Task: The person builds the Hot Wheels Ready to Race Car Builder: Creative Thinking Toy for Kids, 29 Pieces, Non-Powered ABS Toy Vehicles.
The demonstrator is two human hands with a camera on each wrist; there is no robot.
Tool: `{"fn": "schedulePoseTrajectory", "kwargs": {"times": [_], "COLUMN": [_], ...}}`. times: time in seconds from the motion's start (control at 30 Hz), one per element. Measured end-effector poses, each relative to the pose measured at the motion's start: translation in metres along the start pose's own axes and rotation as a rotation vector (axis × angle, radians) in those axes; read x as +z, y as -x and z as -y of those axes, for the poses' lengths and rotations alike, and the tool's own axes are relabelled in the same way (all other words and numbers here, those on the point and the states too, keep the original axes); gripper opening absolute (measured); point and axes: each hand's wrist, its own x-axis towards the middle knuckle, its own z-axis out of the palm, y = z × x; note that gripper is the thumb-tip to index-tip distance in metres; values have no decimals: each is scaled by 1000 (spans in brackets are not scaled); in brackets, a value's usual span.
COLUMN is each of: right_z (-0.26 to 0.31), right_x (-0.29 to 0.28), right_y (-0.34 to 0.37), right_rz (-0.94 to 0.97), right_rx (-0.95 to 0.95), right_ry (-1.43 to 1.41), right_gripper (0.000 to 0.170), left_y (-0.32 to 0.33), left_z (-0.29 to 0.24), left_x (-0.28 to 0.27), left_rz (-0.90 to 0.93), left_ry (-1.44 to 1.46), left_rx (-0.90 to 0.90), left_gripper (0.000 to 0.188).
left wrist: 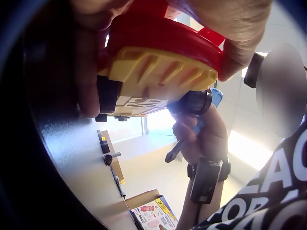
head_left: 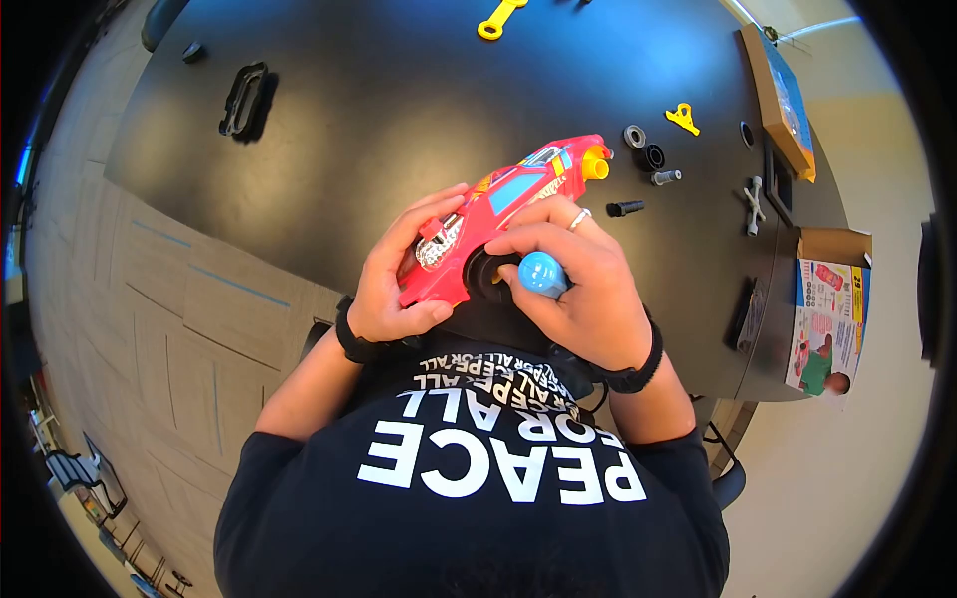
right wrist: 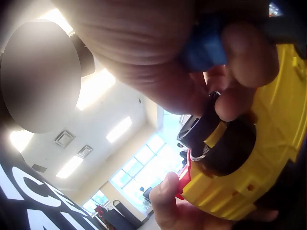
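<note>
The wearer's clothing is a black short-sleeved T-shirt (head_left: 449,543), printed on the front with white block lettering (head_left: 503,473) that reads "PEACE" and "FOR ALL" (upside down in the head view). The letters are large across the chest; toward the waist they become smaller, repeated and crowded, with some lines overlapping. The left sleeve (head_left: 257,483) and right sleeve (head_left: 688,483) are plain black. Each wrist bears a black band, the left band (head_left: 348,334) and the right band (head_left: 638,374); the latter carries a dark, box-shaped module (left wrist: 206,181). A silver-coloured ring (head_left: 579,219) encircles one finger of the right hand (head_left: 588,284).
</note>
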Motion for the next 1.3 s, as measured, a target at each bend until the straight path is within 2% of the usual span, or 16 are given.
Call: {"fn": "schedulePoseTrajectory", "kwargs": {"times": [0.4, 0.47, 0.6, 0.67, 0.7, 0.77, 0.8, 0.87, 0.9, 1.0, 1.13, 1.2, 1.23, 1.3], "right_z": [-7, -6, -16, -18, -22, -28, -30, -32, -31, -27, -55, -83, -95, -113], "right_x": [9, 6, 11, 21, 23, 27, 28, 28, 26, 14, -34, -48, -52, -59], "right_y": [0, 2, 10, 14, 15, 19, 20, 21, 23, 29, 42, 54, 57, 63], "right_rz": [-47, -6, 19, -79, -84, -122, -130, -161, -172, -153, -291, -327, -328, -261], "right_rx": [-81, -72, -86, -74, -72, -82, -79, -112, -109, -57, 259, 397, 396, 468], "right_ry": [35, -90, -44, -65, -62, -89, -88, -106, -100, -46, 531, 690, 692, 749], "right_gripper": [36, 42, 48, 49, 49, 51, 51, 54, 54, 53, 36, 34, 34, 34], "left_y": [-1, 0, 0, 1, 1, 1, 2, 0, -1, 0, 5, 5, 5, 3], "left_z": [1, 1, 3, -1, -2, -3, -5, -13, -15, -3, 3, 4, 4, 5], "left_x": [-2, -2, -2, 6, 8, 10, 12, 18, 20, 17, 8, 8, 9, 11], "left_rz": [-10, -2, 29, -110, -104, -159, -151, -239, -277, -277, -235, -222, -226, -234], "left_ry": [9, 12, 51, -9, -7, -365, -364, -563, -552, -519, -367, -354, -352, -350], "left_rx": [-5, -12, 20, 63, 64, 145, 145, 155, 154, 188, 124, 121, 129, 136], "left_gripper": [109, 110, 101, 103, 103, 104, 104, 100, 91, 89, 90, 90, 89, 89]}}
